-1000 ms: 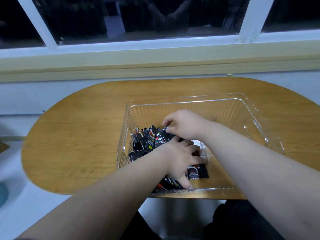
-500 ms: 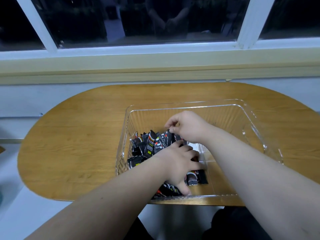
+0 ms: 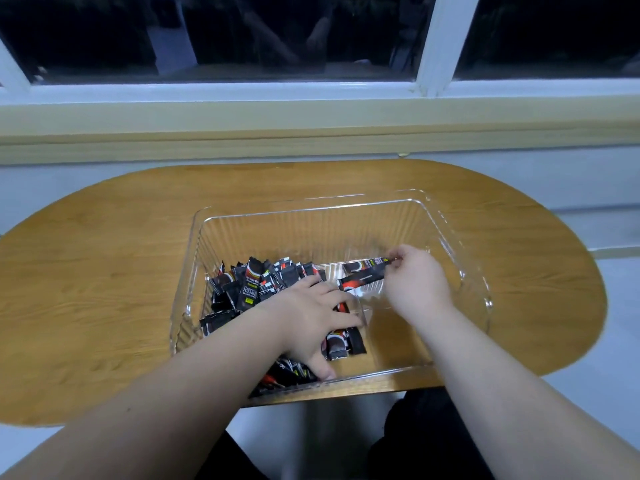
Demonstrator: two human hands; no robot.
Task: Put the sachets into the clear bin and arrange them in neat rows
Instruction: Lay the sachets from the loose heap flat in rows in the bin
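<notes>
oval wooden table point(image 3: 104, 289) | dark window point(image 3: 277, 29) behind it | pale sill point(image 3: 311, 126)

Nothing fully legible here. Sachets point(image 3: 277, 277) are black with white print; one upright sachet point(image 3: 250, 289) has a line of white block capitals running along its length, inverted and too blurred to make out, plus a small yellow-green badge under it. Long sachet point(image 3: 363, 268) on the right shows a similar yellow-green badge near its right end, also unreadable.

right grip point(image 3: 417, 282) pinches sachets point(image 3: 363, 271) in the clear bin point(image 3: 311, 209), left grip point(image 3: 311, 313) presses pile point(image 3: 256, 282).
</notes>
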